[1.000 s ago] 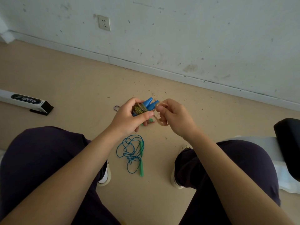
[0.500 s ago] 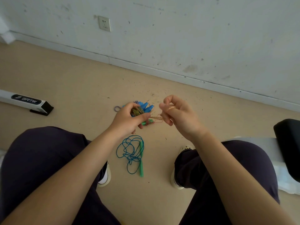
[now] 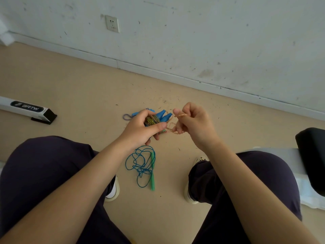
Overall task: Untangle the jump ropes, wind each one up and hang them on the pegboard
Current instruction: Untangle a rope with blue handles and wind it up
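Observation:
My left hand (image 3: 140, 128) grips a wound-up jump rope with blue handles (image 3: 162, 116) and a speckled yellow-green cord, held above the floor. A striped loop (image 3: 126, 117) sticks out past its far side. My right hand (image 3: 191, 121) pinches a thin tan rubber band (image 3: 173, 126), stretched in loops between its fingers and the bundle. A second jump rope (image 3: 141, 164), blue cord with a green handle (image 3: 152, 170), lies in a loose tangle on the floor between my feet. No pegboard is in view.
I sit with both knees wide, shoes (image 3: 112, 191) on a beige floor (image 3: 79, 95). A white bar with a black end (image 3: 26, 110) lies at the left. A white wall with a socket (image 3: 112, 23) runs behind. A black and white seat (image 3: 311, 164) is at the right.
My right hand pulled away from the bundle, stretching the rubber band, then came back close with the band looped round its fingers. The rope on the floor has not moved.

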The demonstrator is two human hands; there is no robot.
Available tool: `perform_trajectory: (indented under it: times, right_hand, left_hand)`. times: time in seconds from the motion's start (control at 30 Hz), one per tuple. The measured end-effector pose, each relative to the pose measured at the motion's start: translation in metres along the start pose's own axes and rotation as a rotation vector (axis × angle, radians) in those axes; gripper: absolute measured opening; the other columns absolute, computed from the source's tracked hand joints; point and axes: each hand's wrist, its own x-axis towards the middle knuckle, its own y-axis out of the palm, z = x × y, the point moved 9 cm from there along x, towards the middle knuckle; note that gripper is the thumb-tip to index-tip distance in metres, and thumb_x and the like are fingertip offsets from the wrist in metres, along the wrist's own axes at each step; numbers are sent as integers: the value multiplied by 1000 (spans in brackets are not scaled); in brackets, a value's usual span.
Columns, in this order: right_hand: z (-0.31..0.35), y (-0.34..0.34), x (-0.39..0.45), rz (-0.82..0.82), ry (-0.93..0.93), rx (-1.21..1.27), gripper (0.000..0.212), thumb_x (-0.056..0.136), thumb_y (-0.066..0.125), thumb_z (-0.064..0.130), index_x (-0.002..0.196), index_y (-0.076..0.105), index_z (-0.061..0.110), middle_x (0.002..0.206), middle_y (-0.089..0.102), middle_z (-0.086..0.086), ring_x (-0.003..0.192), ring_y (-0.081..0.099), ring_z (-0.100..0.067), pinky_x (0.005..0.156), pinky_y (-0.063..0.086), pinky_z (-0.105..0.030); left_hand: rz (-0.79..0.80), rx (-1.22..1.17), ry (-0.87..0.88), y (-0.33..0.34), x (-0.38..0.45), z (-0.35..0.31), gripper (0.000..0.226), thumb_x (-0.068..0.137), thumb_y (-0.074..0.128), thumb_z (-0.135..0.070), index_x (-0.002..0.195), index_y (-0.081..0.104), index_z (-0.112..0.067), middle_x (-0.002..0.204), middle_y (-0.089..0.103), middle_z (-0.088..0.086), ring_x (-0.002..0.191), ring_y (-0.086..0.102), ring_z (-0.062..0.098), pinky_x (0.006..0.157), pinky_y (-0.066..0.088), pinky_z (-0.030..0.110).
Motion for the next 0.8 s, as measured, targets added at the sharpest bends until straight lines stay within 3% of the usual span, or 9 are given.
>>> perform_trajectory:
  times: [0.07, 0.17, 0.3, 0.43, 0.5, 0.6, 0.73, 0.8]
  right_hand:
    - [0, 1, -1, -16, -16, -67, 34, 93, 66, 16, 68, 44, 12, 48, 53, -5, 46, 55, -23, 65, 52, -45]
    - [1, 8, -2, -3, -35, -124, 29, 93, 67, 22, 72, 59, 3, 56, 58, -7, 51, 58, -23, 68, 52, -55]
    - [0, 15, -1, 31, -41, -235, 33, 95, 64, 24, 79, 60, -5, 58, 61, -6, 54, 58, -19, 61, 48, -32]
    - [-5, 20, -1, 88, -31, -279, 26, 99, 56, 15, 91, 63, -9, 69, 62, -9, 55, 59, -12, 59, 48, -19]
    - [-6, 25, -3, 142, -38, -309, 17, 100, 51, 7, 95, 63, -4, 79, 64, -9, 61, 61, -12, 62, 49, -18]
    - [-11, 37, -6, 271, -57, -321, 12, 99, 52, 5, 97, 61, -2, 92, 66, -22, 68, 63, -18, 71, 51, -30]
    - [-8, 38, -8, 282, -39, -222, 30, 101, 45, 29, 97, 63, 4, 93, 64, -22, 65, 58, -19, 69, 47, -30]
    - [-4, 33, -7, 236, -44, -187, 34, 106, 40, 26, 95, 62, 2, 85, 61, -13, 61, 52, -16, 64, 45, -25]
  left_hand:
    - [-6, -51, 16, 1, -1, -3, 40, 87, 75, -23, 122, 56, -15, 87, 69, 8, 67, 66, 16, 43, 41, 27]
    - [-28, -91, 71, 1, -3, -9, 36, 87, 76, -22, 117, 58, -14, 88, 69, 7, 66, 65, 16, 41, 40, 27]
    - [-58, -65, 103, 1, -4, -10, 38, 85, 77, -26, 115, 58, -12, 82, 69, 0, 63, 66, 14, 39, 39, 27]
    - [-137, -51, 87, -6, -4, -8, 40, 82, 80, -30, 111, 60, -13, 71, 69, -1, 58, 64, 15, 38, 36, 26]
    - [-197, -52, 74, -11, -3, -7, 39, 83, 79, -34, 110, 60, -13, 71, 70, 2, 57, 63, 16, 39, 36, 26]
    - [-241, -55, 61, -16, -3, -7, 37, 84, 77, -39, 106, 60, -14, 75, 71, 8, 57, 64, 18, 40, 37, 26]
    - [-220, -43, 65, -16, -2, -9, 36, 84, 77, -39, 103, 60, -13, 76, 70, 9, 58, 64, 19, 39, 36, 26]
    - [-208, -54, 88, -15, -1, -11, 33, 86, 76, -35, 102, 60, -12, 75, 68, 9, 57, 64, 19, 38, 35, 25]
